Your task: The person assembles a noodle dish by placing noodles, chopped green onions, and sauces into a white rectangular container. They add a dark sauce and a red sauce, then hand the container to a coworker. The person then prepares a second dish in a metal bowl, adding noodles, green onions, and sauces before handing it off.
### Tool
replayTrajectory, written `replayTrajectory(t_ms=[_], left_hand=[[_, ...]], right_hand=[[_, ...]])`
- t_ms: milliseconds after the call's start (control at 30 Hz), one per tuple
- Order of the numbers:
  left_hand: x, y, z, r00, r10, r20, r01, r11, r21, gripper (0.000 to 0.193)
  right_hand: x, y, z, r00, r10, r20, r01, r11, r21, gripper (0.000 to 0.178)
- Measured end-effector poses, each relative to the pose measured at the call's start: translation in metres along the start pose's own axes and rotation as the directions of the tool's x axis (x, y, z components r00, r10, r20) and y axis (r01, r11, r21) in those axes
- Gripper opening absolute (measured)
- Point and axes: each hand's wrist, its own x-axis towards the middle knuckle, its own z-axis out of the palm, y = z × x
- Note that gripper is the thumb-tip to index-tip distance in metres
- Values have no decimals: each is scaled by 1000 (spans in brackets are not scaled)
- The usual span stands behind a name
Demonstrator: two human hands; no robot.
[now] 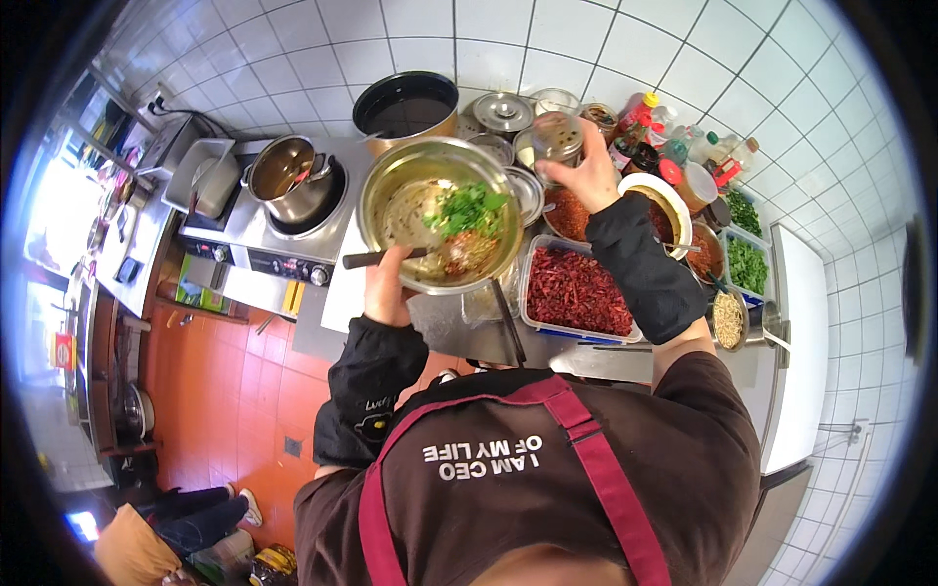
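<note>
My left hand (389, 291) grips the near left rim of a steel mixing bowl (401, 181). Chopped green herbs (469, 208) and reddish-brown seasonings (469, 256) lie inside it. A utensil's dark handle (376, 258) sticks out over the rim at that hand; its head is hard to make out. My right hand (584, 174) is closed around a small clear shaker jar (558, 137), raised to the right of the bowl. Dark dots like holes show on the jar's top.
Dried red chillies (576, 291) fill a tub near the counter's front. A deep pot (405, 105) of dark liquid stands behind the bowl. Left are a saucepan (289, 181) on a cooktop and a grey basin (203, 181). Bottles (699, 146) and herb tubs (746, 264) line the right; someone (137, 547) is lower left.
</note>
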Motion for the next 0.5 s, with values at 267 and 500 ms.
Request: replayTrajectory(t_ms=[267, 500], left_hand=[[-22, 3, -34, 984, 46, -170, -60, 995, -79, 41], [-46, 0, -72, 901, 151, -406, -191, 980, -60, 34]], right_hand=[[51, 152, -40, 947, 112, -302, -218, 913, -346, 70], [56, 244, -9, 950, 259, -173, -302, 905, -299, 65]])
